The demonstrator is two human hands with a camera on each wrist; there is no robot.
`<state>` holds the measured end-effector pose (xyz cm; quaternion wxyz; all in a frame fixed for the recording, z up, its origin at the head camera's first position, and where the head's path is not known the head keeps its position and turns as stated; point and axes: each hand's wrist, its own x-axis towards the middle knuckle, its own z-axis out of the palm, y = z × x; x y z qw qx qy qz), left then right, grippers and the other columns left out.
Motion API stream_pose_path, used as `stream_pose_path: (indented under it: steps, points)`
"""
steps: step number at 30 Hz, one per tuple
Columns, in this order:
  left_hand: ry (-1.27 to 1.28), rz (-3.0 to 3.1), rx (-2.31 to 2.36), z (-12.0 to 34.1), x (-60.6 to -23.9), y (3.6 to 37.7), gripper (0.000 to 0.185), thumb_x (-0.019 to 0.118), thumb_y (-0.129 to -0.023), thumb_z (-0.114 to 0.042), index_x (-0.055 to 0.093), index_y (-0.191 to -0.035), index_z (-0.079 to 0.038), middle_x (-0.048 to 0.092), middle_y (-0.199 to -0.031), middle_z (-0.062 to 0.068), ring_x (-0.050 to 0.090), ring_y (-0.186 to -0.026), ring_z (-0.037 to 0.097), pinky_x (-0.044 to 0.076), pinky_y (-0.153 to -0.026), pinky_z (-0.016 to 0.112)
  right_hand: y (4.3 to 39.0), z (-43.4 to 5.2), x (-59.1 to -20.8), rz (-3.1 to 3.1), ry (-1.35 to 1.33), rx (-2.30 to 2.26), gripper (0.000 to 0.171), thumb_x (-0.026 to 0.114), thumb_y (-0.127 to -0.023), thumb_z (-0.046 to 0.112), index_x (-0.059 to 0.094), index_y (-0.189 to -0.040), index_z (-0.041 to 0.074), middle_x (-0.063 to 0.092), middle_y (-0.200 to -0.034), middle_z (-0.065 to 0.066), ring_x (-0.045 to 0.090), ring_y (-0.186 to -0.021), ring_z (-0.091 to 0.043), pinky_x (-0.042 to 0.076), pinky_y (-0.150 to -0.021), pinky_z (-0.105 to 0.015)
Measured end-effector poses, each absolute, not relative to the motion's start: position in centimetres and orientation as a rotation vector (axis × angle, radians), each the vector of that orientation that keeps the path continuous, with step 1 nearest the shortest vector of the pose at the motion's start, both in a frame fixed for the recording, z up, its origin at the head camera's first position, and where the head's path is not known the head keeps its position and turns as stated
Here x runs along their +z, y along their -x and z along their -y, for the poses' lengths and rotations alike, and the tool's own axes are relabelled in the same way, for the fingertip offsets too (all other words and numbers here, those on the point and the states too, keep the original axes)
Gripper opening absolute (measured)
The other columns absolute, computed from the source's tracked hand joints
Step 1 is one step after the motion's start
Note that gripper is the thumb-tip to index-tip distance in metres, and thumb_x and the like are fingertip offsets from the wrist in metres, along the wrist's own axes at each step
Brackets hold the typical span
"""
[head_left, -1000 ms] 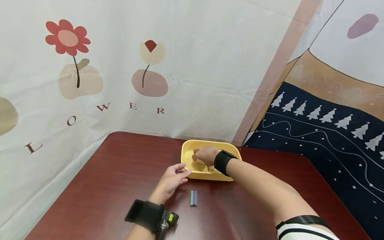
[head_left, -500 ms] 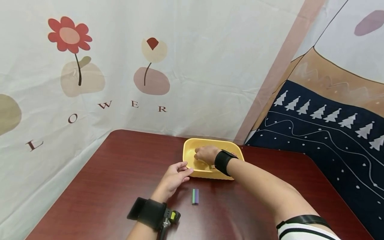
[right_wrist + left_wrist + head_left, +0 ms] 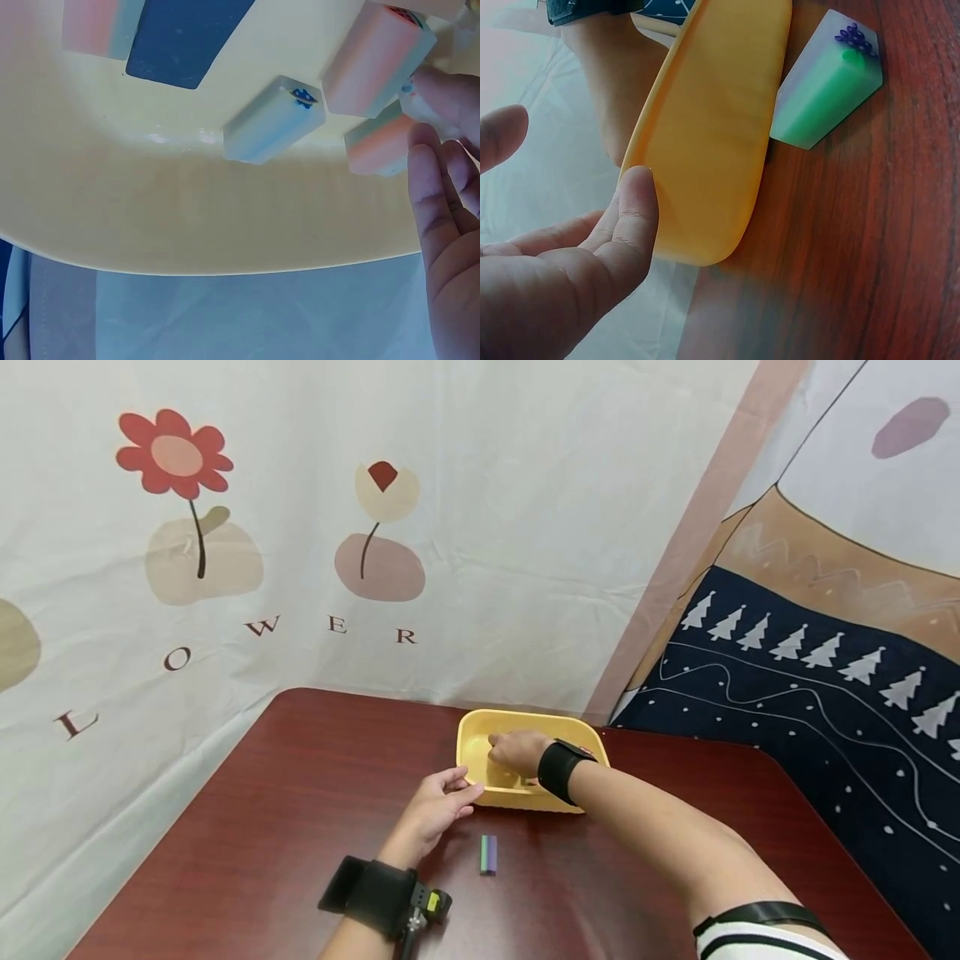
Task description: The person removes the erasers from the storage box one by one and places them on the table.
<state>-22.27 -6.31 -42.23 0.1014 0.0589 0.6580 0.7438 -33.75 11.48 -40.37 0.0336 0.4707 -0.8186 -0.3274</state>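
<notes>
A yellow plastic bin stands at the back of the table. My left hand touches its front left corner, fingers fairly straight; in the left wrist view a fingertip meets the rim and another digit stays apart. Inside the bin, my right hand pinches a small whitish block with bluish and reddish marks, partly hidden by the fingers. Around it lie a pink-and-blue block, an orange-and-green block and a pale blue block. A green-and-purple block with a purple flower print lies before the bin.
Further along in the bin are a dark blue block and another pink-and-blue block. The reddish-brown table extends to both sides. A printed cloth hangs right behind the bin.
My right hand shifts very slightly within the bin. The left hand keeps its place at the corner, and the green-and-purple block stays put; the head view sways a little.
</notes>
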Motion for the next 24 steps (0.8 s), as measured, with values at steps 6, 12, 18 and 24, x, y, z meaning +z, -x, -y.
stream_pose_path:
  steps: [6,12,18,24]
  points:
    - [-0.173,-1.955,2.2,6.19,-42.34,22.34,0.057,0.064,-0.092,-0.005,0.038,-0.137,0.019,0.051,-0.108,0.018,0.057,-0.094,0.02,0.053,-0.089,0.041,33.76,-11.73,-40.73,2.46,-1.466,-0.993,0.018,0.077,-0.079,0.006,0.068,-0.092,0.014,0.053,-0.089,-0.001,0.052,-0.059,-0.01,0.047,-0.05,-0.018]
    - [-0.189,-1.962,2.202,6.04,-42.3,22.28,0.058,0.065,-0.091,-0.006,0.038,-0.136,0.019,0.051,-0.107,0.017,0.057,-0.093,0.019,0.052,-0.089,0.043,33.86,-11.64,-40.91,2.501,-1.455,-0.974,0.024,0.081,-0.077,0.009,0.067,-0.095,0.017,0.053,-0.09,-0.001,0.052,-0.059,-0.012,0.048,-0.051,-0.02]
    - [-0.168,-1.979,2.188,6.03,-42.24,21.84,0.059,0.064,-0.092,-0.006,0.037,-0.137,0.02,0.051,-0.108,0.017,0.056,-0.092,0.019,0.054,-0.086,0.038,33.38,-11.19,-41.0,2.576,-1.417,-1.016,0.04,0.089,-0.069,0.018,0.065,-0.101,0.02,0.052,-0.094,0.0,0.055,-0.066,-0.013,0.052,-0.057,-0.022]
    - [-0.158,-1.996,2.184,6.01,-42.08,21.67,0.058,0.065,-0.091,-0.006,0.038,-0.136,0.02,0.05,-0.109,0.018,0.056,-0.093,0.02,0.054,-0.084,0.037,32.96,-11.12,-40.74,2.6,-1.383,-1.006,0.032,0.083,-0.076,0.013,0.064,-0.102,0.017,0.052,-0.095,-0.001,0.055,-0.064,-0.013,0.05,-0.054,-0.021]
